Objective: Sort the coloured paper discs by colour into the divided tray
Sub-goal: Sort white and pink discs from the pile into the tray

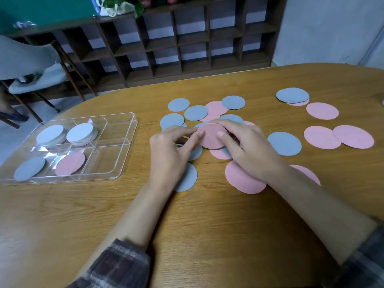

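Head view showed a wooden table [207, 225] filling most of the frame, with a dark shelf [187, 42] and a chair [31, 65] behind it. On the table's left sat the clear tray [124, 146], divided into compartments: two far ones held stacks of white discs [80, 133], a near one held a grey disc [30, 168], and the one beside it held pink discs [70, 164]; the right-hand compartments looked empty. Loose grey and pink discs lay scattered over the middle and right of the table, some overlapping, one grey disc [284, 143] lying apart just right of the hands. Both forearms reached in from plaid sleeves [116, 265]. The left hand [172, 150] and right hand [247, 146] met over the pile, together pinching a small stack of pink discs [212, 136] by its edges, thumbs on top and fingers curled underneath, just above the table. How many discs were in that stack could not be told. As a judgement, the gathering of pinks was in hand and most of the sorting was still to do. The risk from here was a slip: thin paper held only at the rim could fan out or shed a disc on the way to the tray, and a grey disc lying under the stack could cling and ride along into the pink compartment. A careless drop could also send discs over a divider.
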### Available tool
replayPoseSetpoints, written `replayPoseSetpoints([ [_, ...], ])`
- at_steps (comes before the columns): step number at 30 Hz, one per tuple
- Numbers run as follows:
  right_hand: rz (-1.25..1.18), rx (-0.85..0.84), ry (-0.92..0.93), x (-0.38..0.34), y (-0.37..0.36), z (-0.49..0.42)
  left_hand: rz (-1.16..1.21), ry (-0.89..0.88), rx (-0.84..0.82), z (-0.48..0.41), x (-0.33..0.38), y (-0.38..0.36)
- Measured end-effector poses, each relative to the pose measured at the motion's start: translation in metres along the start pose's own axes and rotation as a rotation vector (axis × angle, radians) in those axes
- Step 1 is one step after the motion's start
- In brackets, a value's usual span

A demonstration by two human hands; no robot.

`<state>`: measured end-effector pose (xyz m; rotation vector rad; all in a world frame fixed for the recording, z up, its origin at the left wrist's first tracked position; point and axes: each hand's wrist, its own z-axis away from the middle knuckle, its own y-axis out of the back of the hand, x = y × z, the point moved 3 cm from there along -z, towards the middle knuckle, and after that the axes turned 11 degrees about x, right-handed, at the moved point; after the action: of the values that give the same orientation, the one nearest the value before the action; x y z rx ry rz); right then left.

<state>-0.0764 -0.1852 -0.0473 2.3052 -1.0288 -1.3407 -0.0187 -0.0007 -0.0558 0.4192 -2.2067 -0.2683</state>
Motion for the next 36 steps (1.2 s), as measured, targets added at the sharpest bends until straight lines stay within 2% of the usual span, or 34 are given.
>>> replayPoseSetpoints([
  [8, 0.080, -0.035, -0.036, 0.008, 0.001, 0.000, -0.057, -0.007, -0.075, 0.001, 0.004, -0.002],
  [12, 0.068, 0.037, -0.092, 0.016, 0.015, 0.001, -0.070, -0.056, -0.109, 0.005, 0.010, -0.002],
  [18, 0.089, 0.090, -0.164, 0.024, 0.043, 0.009, 0.011, -0.102, -0.495, 0.030, 0.035, -0.017],
  [21, 0.058, 0.083, -0.170, 0.026, 0.055, 0.016, -0.038, -0.179, -0.584, 0.038, 0.042, -0.025],
  [27, 0.012, 0.029, -0.135, 0.030, 0.069, 0.023, -0.082, -0.228, -0.561, 0.041, 0.040, -0.029],
  [32, -0.039, 0.049, -0.159, 0.042, 0.072, 0.026, -0.081, -0.247, -0.498, 0.040, 0.041, -0.027],
  [36, -0.046, 0.044, -0.162, 0.043, 0.070, 0.022, -0.111, -0.357, -0.415, 0.033, 0.045, -0.028],
])
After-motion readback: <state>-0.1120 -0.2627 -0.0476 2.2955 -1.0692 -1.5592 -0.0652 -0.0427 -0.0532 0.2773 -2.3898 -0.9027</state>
